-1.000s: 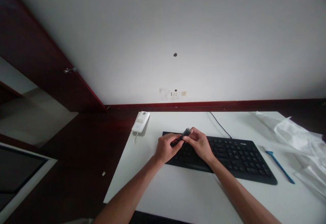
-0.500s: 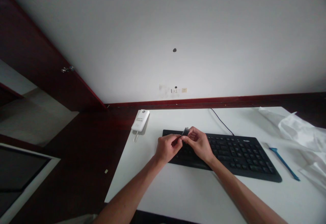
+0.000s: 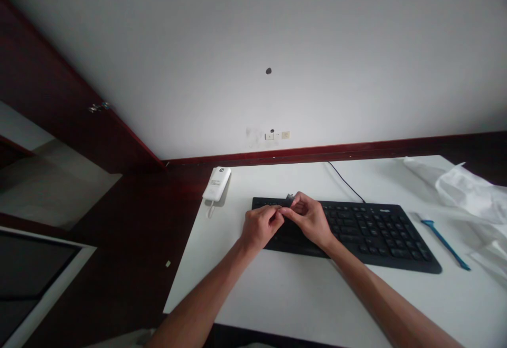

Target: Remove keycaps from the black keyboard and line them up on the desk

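Over the left part of a black keyboard (image 3: pixel 368 232), my two hands meet with their fingertips together. My right hand (image 3: pixel 312 222) is closed in a pinch around a small dark grey piece (image 3: pixel 290 199) with a light tip; its kind is too small and covered to tell. My left hand (image 3: pixel 258 226) is also closed, thumb and forefinger pinching at the near end of that same piece. Fingers hide most of it. Beneath the hands, the keyboard's left keys are partly covered.
A white power bank (image 3: pixel 217 184) with a short strap lies at the table's back left. On the right are a blue double-ended brush (image 3: pixel 446 243) and crumpled white plastic (image 3: pixel 463 192). The keyboard's cable (image 3: pixel 344 180) runs off the back edge of the white table (image 3: pixel 285 290).
My fingertips have drawn closer together, and the dark piece now shows less between them. The camera view has tilted slightly.
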Demonstrator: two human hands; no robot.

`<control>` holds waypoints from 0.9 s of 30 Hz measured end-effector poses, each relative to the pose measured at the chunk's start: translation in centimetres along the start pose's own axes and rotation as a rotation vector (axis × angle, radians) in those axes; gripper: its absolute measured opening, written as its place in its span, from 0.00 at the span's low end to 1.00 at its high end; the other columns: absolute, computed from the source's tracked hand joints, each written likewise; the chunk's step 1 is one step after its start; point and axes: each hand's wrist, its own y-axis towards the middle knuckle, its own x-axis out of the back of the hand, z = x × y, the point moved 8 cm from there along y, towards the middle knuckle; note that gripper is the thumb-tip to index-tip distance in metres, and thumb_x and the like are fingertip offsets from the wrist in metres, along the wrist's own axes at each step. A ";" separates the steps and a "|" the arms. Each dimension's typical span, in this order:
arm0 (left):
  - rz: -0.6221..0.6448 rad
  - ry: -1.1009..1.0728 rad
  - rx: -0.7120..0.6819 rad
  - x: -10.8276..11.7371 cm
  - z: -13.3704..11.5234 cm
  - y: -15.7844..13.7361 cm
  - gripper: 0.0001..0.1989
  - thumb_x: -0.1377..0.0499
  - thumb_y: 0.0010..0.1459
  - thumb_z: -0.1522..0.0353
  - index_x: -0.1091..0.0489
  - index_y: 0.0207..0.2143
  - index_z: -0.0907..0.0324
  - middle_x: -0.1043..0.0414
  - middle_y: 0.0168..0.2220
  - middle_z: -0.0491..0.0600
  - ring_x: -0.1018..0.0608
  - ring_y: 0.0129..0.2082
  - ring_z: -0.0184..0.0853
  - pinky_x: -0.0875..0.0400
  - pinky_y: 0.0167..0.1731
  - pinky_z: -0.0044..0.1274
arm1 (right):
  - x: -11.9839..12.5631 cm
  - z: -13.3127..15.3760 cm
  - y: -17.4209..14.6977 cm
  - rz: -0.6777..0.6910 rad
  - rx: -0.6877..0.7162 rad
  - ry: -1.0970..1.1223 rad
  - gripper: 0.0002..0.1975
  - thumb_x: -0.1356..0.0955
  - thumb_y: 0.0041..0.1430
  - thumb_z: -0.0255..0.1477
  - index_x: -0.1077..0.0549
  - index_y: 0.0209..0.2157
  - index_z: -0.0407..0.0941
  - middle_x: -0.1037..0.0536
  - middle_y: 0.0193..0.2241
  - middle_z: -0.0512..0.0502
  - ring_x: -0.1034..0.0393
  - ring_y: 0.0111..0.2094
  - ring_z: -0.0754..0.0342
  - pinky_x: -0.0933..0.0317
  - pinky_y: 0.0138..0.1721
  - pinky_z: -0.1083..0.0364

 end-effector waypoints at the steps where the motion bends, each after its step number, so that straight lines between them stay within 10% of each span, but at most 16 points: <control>1: 0.000 0.008 0.005 0.0 0.1 0.0 0.10 0.45 0.66 0.70 0.22 0.38 0.59 0.19 0.33 0.48 0.19 0.28 0.31 0.27 0.31 0.20 | 0.0 0.0 0.0 0.003 0.003 -0.002 0.24 0.20 0.47 0.46 0.33 0.30 0.48 0.27 0.25 0.52 0.32 0.27 0.54 0.36 0.30 0.55; 6: -0.002 0.015 0.070 0.2 0.5 0.0 0.10 0.45 0.66 0.71 0.23 0.36 0.59 0.20 0.30 0.47 0.21 0.26 0.29 0.29 0.29 0.19 | -0.3 0.2 -0.2 0.007 0.003 0.022 0.23 0.19 0.48 0.42 0.33 0.29 0.48 0.26 0.26 0.52 0.31 0.28 0.54 0.35 0.32 0.55; 12: -0.066 -0.165 0.144 1.3 0.6 0.5 0.23 0.47 0.67 0.72 0.36 0.64 0.59 0.25 0.52 0.54 0.20 0.37 0.29 0.24 0.31 0.17 | 0.1 1.3 -0.1 -0.073 0.040 0.050 0.21 0.21 0.52 0.41 0.35 0.29 0.48 0.29 0.24 0.53 0.33 0.26 0.56 0.37 0.29 0.56; 17: -0.112 -0.074 -0.038 2.2 -0.6 1.3 0.14 0.45 0.65 0.76 0.25 0.48 0.56 0.27 0.55 0.52 0.25 0.56 0.39 0.28 0.57 0.33 | 1.8 1.4 0.4 -0.202 0.012 0.113 0.23 0.22 0.52 0.43 0.36 0.28 0.48 0.29 0.22 0.54 0.32 0.25 0.56 0.37 0.29 0.57; 27: -0.094 -0.120 -0.117 2.6 -1.5 1.4 0.18 0.37 0.62 0.69 0.30 0.55 0.56 0.25 0.52 0.53 0.25 0.55 0.41 0.28 0.56 0.36 | 4.7 0.2 1.0 -0.396 -0.054 0.275 0.19 0.21 0.52 0.44 0.27 0.30 0.46 0.24 0.24 0.52 0.29 0.27 0.57 0.31 0.31 0.58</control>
